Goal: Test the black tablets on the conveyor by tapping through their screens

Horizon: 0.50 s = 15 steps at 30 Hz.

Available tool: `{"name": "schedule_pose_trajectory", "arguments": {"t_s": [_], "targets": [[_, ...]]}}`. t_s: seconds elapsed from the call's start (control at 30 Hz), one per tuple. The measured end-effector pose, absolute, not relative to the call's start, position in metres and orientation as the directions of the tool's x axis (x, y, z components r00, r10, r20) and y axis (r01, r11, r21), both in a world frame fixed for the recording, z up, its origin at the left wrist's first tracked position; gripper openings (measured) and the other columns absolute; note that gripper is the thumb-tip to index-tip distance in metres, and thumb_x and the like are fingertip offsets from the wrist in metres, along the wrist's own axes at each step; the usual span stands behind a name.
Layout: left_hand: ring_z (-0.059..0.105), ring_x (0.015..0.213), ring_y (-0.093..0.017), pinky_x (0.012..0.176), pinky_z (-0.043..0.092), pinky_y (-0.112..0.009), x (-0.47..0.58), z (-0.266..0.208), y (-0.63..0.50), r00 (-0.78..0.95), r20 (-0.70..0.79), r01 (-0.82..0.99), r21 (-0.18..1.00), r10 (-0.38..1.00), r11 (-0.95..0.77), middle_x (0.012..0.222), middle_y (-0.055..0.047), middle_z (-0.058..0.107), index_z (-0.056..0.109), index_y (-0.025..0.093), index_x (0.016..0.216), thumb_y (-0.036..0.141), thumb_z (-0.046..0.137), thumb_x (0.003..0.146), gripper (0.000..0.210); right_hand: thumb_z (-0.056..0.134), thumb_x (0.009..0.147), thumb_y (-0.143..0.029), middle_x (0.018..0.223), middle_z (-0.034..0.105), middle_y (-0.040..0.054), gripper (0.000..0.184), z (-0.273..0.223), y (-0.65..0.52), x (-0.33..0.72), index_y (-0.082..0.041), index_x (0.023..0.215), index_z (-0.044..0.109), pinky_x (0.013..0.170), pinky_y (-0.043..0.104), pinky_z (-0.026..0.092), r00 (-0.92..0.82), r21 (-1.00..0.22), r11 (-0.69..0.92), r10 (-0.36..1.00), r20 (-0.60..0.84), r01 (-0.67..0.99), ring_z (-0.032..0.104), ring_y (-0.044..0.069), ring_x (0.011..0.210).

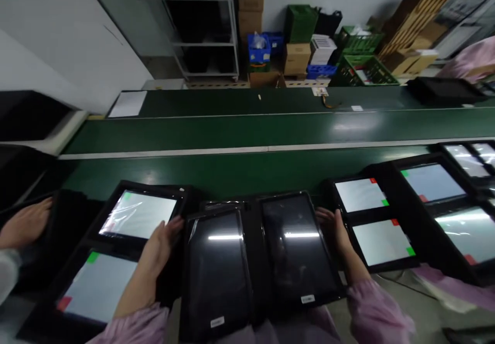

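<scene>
Between my hands is a black tray (255, 261) bearing two dark, unlit screen panels: the left panel (218, 272) and the right panel (296, 246), each with a small white label at its near end. My left hand (160, 246) grips the tray's left side, its fingers partly hidden against the edge. On the opposite side my right hand (338, 233) holds the tray's right edge, fingers partly behind it. Close to my left hand lies another black tray with a lit screen (139, 212). Beside my right hand, a further tray holds lit screens (382, 241) with red and green corner squares.
A green conveyor belt (232, 132) runs across in front. At far left, another person's hand (27, 223) rests on a black tray. More lit screens (433, 181) stand at right. Crates (363, 68), cartons (297, 58) and a shelf rack (204, 42) are behind the belt.
</scene>
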State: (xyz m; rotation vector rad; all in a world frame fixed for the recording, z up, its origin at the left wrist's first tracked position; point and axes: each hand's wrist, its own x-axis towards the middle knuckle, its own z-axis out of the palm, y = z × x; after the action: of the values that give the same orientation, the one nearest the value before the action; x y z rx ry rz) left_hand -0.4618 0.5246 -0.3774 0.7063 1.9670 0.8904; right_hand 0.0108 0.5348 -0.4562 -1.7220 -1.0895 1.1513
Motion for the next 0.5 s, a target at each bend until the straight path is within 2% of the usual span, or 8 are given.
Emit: {"name": "schedule_pose_trajectory", "arguments": {"t_s": [0.03,0.1,0.17,0.23,0.3,0.37,0.5], "targets": [[0.062,0.135,-0.035,0.117,0.047,-0.06,-0.454,-0.374,0.528,-0.498,-0.41,0.196,0.805,0.764,0.559,0.135,-0.017,0.07,0.069,0.019,0.131,0.058,0.046,0.101,0.055,0.044,0.099,-0.079,0.113,0.079,0.0091,0.064,-0.456,0.537,0.011,-0.026,0.114,0.075,0.088,0.045,0.065,0.214,-0.917,-0.333,0.933,-0.288,0.219,0.076,0.027,0.103],[0.054,0.146,-0.035,0.125,0.039,-0.056,-0.423,-0.372,0.534,-0.451,-0.217,0.435,0.794,0.866,0.425,0.148,-0.014,0.066,0.069,0.021,0.133,0.056,0.052,0.094,0.054,0.056,0.089,-0.083,0.127,0.077,0.0088,0.064,-0.45,0.533,0.008,-0.031,0.12,0.075,0.102,0.05,0.061,0.231,-0.923,-0.31,0.938,-0.258,0.228,0.071,0.032,0.121],[0.047,0.152,-0.035,0.129,0.032,-0.058,-0.382,-0.377,0.542,-0.255,-0.095,0.699,0.67,0.962,0.251,0.158,-0.013,0.059,0.068,0.022,0.135,0.052,0.059,0.089,0.056,0.062,0.089,-0.079,0.136,0.073,0.0091,0.062,-0.438,0.527,0.001,-0.031,0.128,0.073,0.11,0.052,0.057,0.259,-0.931,-0.25,0.949,-0.181,0.265,0.067,0.032,0.13],[0.051,0.149,-0.037,0.129,0.031,-0.062,-0.345,-0.385,0.548,-0.079,-0.043,0.839,0.536,0.996,0.09,0.153,-0.016,0.064,0.067,0.019,0.136,0.043,0.06,0.087,0.055,0.059,0.093,-0.074,0.138,0.072,0.0103,0.059,-0.426,0.524,-0.008,-0.031,0.132,0.072,0.109,0.052,0.058,0.244,-0.923,-0.164,0.967,-0.079,0.348,0.067,0.032,0.13],[0.059,0.142,-0.036,0.126,0.037,-0.059,-0.325,-0.391,0.555,0.033,-0.002,0.891,0.452,0.999,-0.028,0.146,-0.018,0.069,0.066,0.015,0.138,0.034,0.058,0.087,0.055,0.063,0.092,-0.072,0.139,0.07,0.0117,0.062,-0.419,0.527,-0.017,-0.03,0.137,0.07,0.108,0.052,0.059,0.185,-0.886,-0.074,0.983,0.014,0.458,0.067,0.032,0.13],[0.064,0.137,-0.034,0.124,0.042,-0.054,-0.321,-0.393,0.561,0.081,0.026,0.905,0.417,0.996,-0.084,0.142,-0.018,0.071,0.066,0.013,0.139,0.028,0.055,0.088,0.054,0.069,0.088,-0.07,0.14,0.069,0.0134,0.07,-0.418,0.533,-0.024,-0.027,0.143,0.067,0.111,0.053,0.058,0.132,-0.841,-0.007,0.988,0.076,0.541,0.067,0.034,0.131],[0.065,0.136,-0.033,0.122,0.044,-0.048,-0.33,-0.392,0.569,0.083,0.02,0.9,0.428,0.996,-0.084,0.143,-0.018,0.071,0.068,0.012,0.137,0.025,0.056,0.088,0.052,0.071,0.087,-0.064,0.144,0.067,0.0137,0.071,-0.425,0.542,-0.025,-0.026,0.145,0.064,0.117,0.055,0.052,0.127,-0.861,0.002,0.989,0.077,0.509,0.064,0.034,0.136]]}}
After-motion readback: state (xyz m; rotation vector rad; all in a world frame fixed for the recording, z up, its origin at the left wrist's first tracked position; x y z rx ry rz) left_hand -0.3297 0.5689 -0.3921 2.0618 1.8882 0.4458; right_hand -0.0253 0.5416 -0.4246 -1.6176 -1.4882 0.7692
